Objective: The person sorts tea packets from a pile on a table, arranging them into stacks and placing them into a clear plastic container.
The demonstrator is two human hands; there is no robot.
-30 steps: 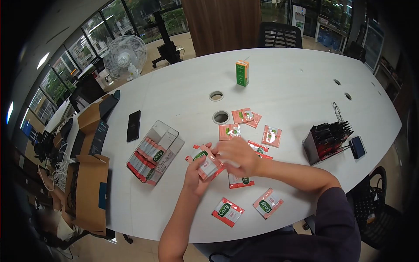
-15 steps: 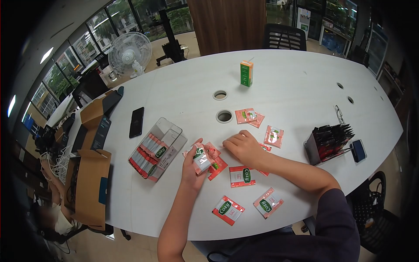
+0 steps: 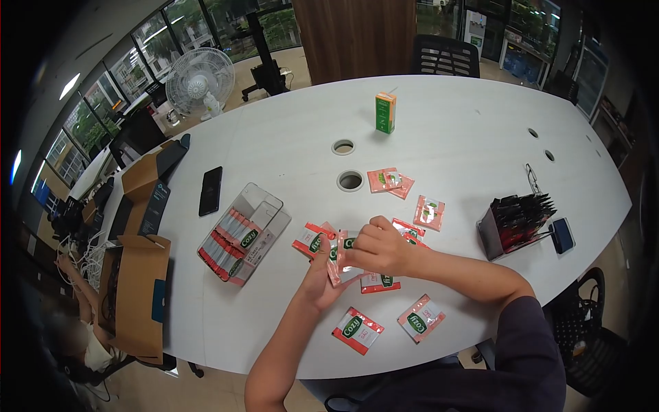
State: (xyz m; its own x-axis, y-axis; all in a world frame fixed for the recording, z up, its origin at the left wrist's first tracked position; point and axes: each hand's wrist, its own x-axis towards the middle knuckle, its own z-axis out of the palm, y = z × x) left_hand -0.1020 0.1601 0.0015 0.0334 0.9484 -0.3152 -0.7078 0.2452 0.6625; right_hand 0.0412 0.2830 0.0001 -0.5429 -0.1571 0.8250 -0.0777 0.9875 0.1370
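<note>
In front of me, my left hand (image 3: 321,283) grips pink-and-white Cozy sachets (image 3: 336,264), thumb on top. My right hand (image 3: 382,248) meets it, its curled fingers pinching a sachet at the right side of that bunch; the fingers hide part of it. Just behind my left hand, another sachet (image 3: 310,236) lies on the table. Loose sachets are spread about my hands: a red-edged one (image 3: 358,330) and a pink one (image 3: 421,318) in front, another (image 3: 430,212) behind. To the left, a clear plastic box (image 3: 273,218) holds a row of upright sachets.
A black phone (image 3: 211,191) lies left of the clear box. Open cardboard boxes (image 3: 141,295) line the left edge, with another person beyond. A green-orange drink carton (image 3: 386,113) stands at the back. On the right are a holder full of black packets (image 3: 511,226) and a dark device (image 3: 562,235).
My right hand has left the tabletop and come to the sachets in my left hand. My left hand has moved slightly right, uncovering sachets on the table behind it.
</note>
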